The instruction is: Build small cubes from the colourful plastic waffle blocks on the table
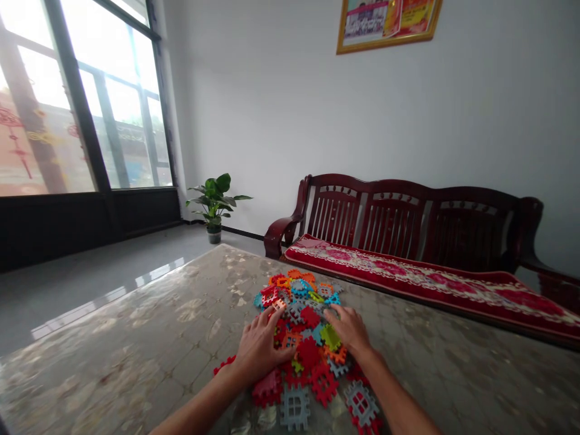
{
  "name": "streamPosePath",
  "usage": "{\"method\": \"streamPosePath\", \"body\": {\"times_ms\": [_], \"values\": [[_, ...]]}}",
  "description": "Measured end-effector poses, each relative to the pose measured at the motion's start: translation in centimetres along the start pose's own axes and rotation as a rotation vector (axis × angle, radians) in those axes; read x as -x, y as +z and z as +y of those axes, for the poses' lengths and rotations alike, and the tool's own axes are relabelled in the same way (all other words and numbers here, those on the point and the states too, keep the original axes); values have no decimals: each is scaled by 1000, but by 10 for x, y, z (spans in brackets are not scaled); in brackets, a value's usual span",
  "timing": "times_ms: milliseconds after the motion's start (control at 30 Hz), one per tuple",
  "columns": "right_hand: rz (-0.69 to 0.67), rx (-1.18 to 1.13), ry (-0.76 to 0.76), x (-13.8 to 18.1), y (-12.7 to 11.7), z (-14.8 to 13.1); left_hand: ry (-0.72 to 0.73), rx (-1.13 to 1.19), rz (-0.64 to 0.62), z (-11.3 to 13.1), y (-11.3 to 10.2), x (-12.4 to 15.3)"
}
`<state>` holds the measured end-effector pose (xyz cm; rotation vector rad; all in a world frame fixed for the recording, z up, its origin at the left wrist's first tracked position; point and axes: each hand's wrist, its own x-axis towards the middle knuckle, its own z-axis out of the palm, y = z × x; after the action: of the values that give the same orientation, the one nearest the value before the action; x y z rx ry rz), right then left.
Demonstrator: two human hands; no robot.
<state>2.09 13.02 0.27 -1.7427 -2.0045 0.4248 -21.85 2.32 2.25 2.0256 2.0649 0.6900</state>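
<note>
A heap of plastic interlocking building pieces (pixel 310 353) in red, grey, orange, blue and green lies on the table. My left hand (pixel 260 339) rests over the heap's left side, fingers stretched forward and thumb apart. On the right side, my right hand (pixel 348 328) lies against the pieces with its fingers reaching inward. Between the hands are red pieces and a green piece (pixel 330 337). Nearer to me, a grey window-shaped piece (pixel 295 407) lies flat, and another grey window piece (pixel 361 403) sits beside my right forearm. Neither hand visibly grips a piece.
The table (pixel 149 356) has a patterned, shiny cover. Behind it stands a dark wooden bench (pixel 394 211) with a red floral cushion (pixel 408 281). A potted plant (pixel 214 202) stands on the floor near the window (pixel 113 103). A framed picture (pixel 388 23) hangs on the wall.
</note>
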Motion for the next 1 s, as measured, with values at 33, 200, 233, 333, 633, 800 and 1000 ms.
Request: {"method": "streamPosePath", "body": {"times_ms": [33,200,233,333,633,800,1000], "values": [[0,-28,2,1,2,-5,7,5,8,3,2,1],[-9,-292,5,1,11,-20,46,86,57,9,9,-6],[-14,-355,9,2,12,-23,47,107,66,9,10,-8],[-27,-491,0,5,12,-33,60,181,97,13,13,-12],[-16,-694,-60,21,4,-59,36,338,231,26,8,-16],[-85,-942,-29,20,-24,-74,128,402,317,36,-10,-29],[-60,-1114,-48,6,-39,-44,288,386,61,30,-50,-53]]}}
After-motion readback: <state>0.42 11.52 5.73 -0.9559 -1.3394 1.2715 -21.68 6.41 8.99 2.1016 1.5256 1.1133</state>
